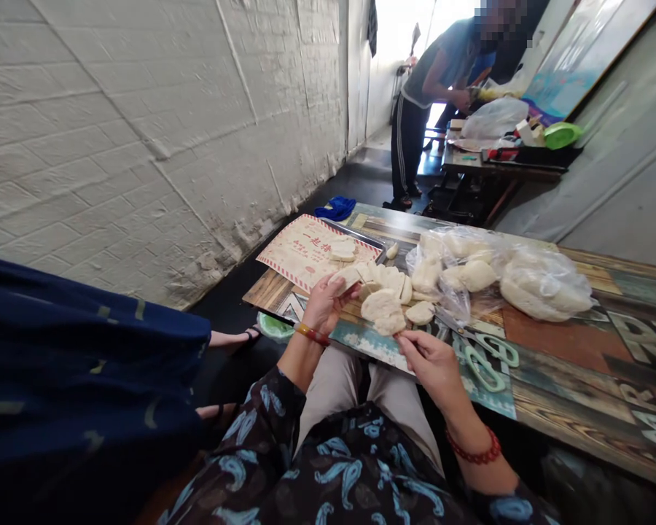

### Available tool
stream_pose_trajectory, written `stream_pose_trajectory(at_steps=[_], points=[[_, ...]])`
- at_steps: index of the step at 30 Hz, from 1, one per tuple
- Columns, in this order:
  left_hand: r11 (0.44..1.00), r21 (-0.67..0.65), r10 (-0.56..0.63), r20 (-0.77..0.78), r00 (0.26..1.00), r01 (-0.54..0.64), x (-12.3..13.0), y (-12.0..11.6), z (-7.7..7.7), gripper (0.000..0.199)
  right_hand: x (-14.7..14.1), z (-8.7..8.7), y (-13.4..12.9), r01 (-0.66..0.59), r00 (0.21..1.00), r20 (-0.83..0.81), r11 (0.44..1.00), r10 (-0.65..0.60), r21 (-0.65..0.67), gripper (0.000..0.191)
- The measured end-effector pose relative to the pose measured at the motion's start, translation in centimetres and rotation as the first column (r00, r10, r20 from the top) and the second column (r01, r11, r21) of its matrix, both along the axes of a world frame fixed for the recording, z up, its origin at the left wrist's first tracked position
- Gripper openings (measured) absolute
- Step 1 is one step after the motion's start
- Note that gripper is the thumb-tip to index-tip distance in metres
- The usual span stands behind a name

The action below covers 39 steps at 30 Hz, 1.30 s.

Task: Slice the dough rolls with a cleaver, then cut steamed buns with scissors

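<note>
My left hand (323,306) is closed on a pale flatbread (345,280), thumb along one side. With thumb and fingertips, my right hand (429,360) pinches the lower edge of a wide flatbread (383,310) near the table's front edge. Between and behind my hands, several more pale bread pieces (392,278) lie in an overlapping heap. One small bread piece (420,313) sits just right of the wide one. Scissors with light green handles (484,368) rest on the table to the right of my right hand.
Clear plastic bags of bread (547,283) stand on the patterned wooden table (563,357). Printed paper (292,255) on a dark tray holds more bread. A green-lined bin (276,327) is below. Someone in a blue skirt (87,379) is at left; another person (437,80) bends over a far table.
</note>
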<state>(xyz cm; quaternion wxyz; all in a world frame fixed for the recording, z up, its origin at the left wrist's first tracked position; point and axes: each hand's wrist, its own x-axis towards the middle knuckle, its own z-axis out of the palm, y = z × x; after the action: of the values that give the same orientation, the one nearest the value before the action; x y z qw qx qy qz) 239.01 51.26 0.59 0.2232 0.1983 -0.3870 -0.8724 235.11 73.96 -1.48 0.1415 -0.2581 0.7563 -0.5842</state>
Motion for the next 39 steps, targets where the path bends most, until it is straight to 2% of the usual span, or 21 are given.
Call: stream_pose_trajectory(at_steps=[4,11,19,23,28,39], points=[[0.998,0.002,0.065,0.023,0.998,-0.065,1.1,-1.1,-0.3,0.030,-0.1,0.0,-1.5,-0.007,1.000,0.003,1.000,0.007,-0.003,0.036],[0.998,0.037,0.045,0.030,0.999,-0.046,2.6,-1.3,-1.1,0.030,1.0,-1.6,-0.2,-0.011,0.994,0.106,0.997,0.002,0.081,0.036],[0.998,0.054,0.009,-0.009,1.000,-0.009,2.5,-0.8,-0.1,0.037,1.7,-0.5,0.3,-0.011,1.000,-0.021,0.996,0.013,0.093,0.031],[0.998,0.057,-0.012,-0.030,0.999,0.014,2.7,-0.7,0.1,0.044,1.8,-0.9,0.5,-0.049,0.998,-0.026,0.994,0.052,0.097,0.029],[0.997,0.060,-0.046,-0.065,0.997,0.050,2.8,-0.6,0.1,0.037,1.6,-1.4,0.8,-0.067,0.997,-0.028,0.993,0.070,0.101,0.027],[0.998,-0.036,-0.050,-0.016,0.999,0.049,2.3,-0.2,0.4,0.046,1.9,-1.7,1.7,-0.079,0.990,-0.104,0.982,0.098,0.171,0.028]])
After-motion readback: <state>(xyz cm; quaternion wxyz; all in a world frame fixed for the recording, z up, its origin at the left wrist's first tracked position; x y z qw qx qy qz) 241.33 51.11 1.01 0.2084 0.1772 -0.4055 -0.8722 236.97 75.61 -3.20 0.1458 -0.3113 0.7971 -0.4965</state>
